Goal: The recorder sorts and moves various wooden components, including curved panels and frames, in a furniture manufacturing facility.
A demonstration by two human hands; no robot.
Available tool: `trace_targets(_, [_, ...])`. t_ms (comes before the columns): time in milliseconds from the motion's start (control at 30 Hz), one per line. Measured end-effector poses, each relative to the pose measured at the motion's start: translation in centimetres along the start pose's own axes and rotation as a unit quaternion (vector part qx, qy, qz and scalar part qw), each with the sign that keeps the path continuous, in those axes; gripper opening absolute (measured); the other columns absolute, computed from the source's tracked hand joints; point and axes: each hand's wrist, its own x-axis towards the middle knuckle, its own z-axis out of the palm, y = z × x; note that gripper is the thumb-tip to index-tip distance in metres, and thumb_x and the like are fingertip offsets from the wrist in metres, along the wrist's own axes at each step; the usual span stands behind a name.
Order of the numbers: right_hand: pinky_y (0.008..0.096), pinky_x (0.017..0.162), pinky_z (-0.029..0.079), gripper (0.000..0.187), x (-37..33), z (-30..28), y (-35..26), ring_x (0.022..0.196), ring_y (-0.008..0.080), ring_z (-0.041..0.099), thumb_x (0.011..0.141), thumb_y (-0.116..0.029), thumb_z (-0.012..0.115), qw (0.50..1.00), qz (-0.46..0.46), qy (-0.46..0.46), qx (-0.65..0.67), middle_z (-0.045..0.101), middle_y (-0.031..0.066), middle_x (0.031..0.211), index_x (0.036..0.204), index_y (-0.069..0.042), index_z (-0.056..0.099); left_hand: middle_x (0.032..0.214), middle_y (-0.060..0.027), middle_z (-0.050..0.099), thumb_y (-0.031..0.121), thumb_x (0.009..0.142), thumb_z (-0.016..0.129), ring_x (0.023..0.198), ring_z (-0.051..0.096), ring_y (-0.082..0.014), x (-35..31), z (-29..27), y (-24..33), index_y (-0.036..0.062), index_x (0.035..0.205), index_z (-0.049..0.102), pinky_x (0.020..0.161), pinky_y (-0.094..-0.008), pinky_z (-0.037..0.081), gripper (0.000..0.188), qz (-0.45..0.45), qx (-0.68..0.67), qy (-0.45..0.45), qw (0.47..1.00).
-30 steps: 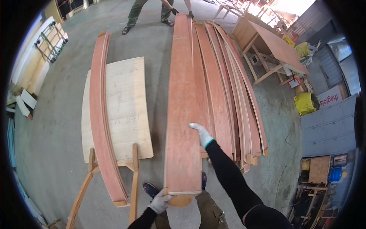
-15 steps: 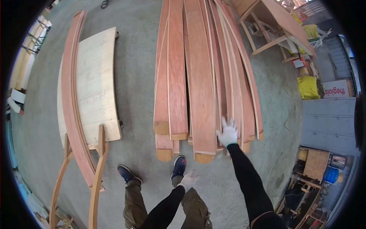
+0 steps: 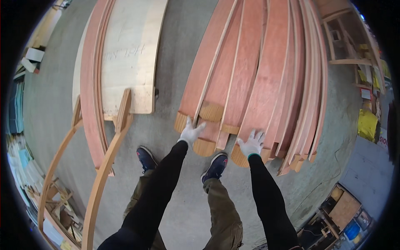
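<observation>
A stack of long reddish wooden boards (image 3: pixel 246 62) lies in front of me, fanned out, with pale ribbed wood blocks at their near ends. My left hand (image 3: pixel 191 132), in a white glove, has its fingers spread at the near end of the leftmost board (image 3: pixel 207 54), by its end block (image 3: pixel 181 121). My right hand (image 3: pixel 251 144), also in a white glove, lies spread over the near end of a wide board (image 3: pixel 268 79), just above its ribbed end block (image 3: pixel 239 157). Neither hand is wrapped round a board.
On the left stands a cart with a pale plywood deck (image 3: pixel 129 62) and two curved wooden handles (image 3: pixel 106 168). More reddish boards (image 3: pixel 92 83) lie along it. A wooden table frame (image 3: pixel 348 41) is at the far right, cluttered shelving (image 3: pixel 333 212) at the lower right.
My left hand has reached forward from near my knee to the board ends. My right hand has shifted left onto the wide board. A board now shows along the stack's left side.
</observation>
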Motion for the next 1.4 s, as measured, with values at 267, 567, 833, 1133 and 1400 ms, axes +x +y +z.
trace_targets(267, [0.0485,0.103,0.045,0.082,0.5,2.4,8.1,0.121,0.0474,0.055,0.085,-0.043,0.071,0.943,0.146,0.242,0.175,0.055,0.0308,0.135,0.147,0.000,0.042,0.155,-0.0365,0.030,0.057,0.064,0.089,0.144,0.037,-0.0409,4.3,-0.2,-4.8,-0.0048,0.157,0.017,0.116,-0.0432,0.036,0.133,0.044,0.285,0.100,0.952])
trace_targets(567, [0.0492,0.089,0.048,0.043,3.2,2.5,9.4,0.101,0.0377,0.060,0.094,-0.038,0.061,0.976,0.075,0.201,-0.040,0.063,0.0212,0.109,0.116,-0.001,0.059,0.125,-0.0194,0.065,0.022,0.087,0.073,0.120,0.061,-0.0260,-6.0,1.2,-2.8,0.0020,0.134,0.055,0.099,-0.0405,0.050,0.054,0.068,0.226,-0.144,0.961])
trace_targets(833, [0.0433,0.111,0.039,0.063,-8.0,1.3,-17.6,0.127,0.0374,0.051,0.092,-0.021,0.069,0.927,-0.214,0.124,0.281,0.052,0.0268,0.136,0.141,0.008,0.043,0.119,-0.0237,0.060,0.026,0.083,0.077,0.111,0.060,-0.0384,-12.0,-27.0,7.4,-0.0052,0.128,0.054,0.096,-0.0453,0.049,0.059,0.139,0.106,0.558,0.811])
trace_targets(1133, [0.0402,0.106,0.044,0.063,-23.0,1.1,-37.3,0.124,0.0302,0.055,0.093,-0.019,0.069,0.870,-0.248,-0.082,0.419,0.053,0.0211,0.138,0.144,0.006,0.041,0.156,-0.0342,0.025,0.049,0.068,0.086,0.147,0.025,-0.0458,-15.8,-45.4,-6.0,-0.0076,0.154,0.019,0.121,-0.0578,0.019,0.123,-0.119,0.385,0.434,0.806])
trace_targets(1400, [0.0392,0.103,0.045,0.057,-28.4,-1.8,-35.6,0.119,0.0264,0.057,0.092,-0.010,0.066,0.871,-0.256,-0.139,0.397,0.054,0.0175,0.132,0.142,0.006,0.043,0.118,-0.0185,0.063,0.020,0.075,0.073,0.102,0.066,-0.0394,-11.8,-52.1,-13.2,0.0088,0.128,0.049,0.084,-0.0505,0.054,0.059,-0.077,0.362,0.519,0.771])
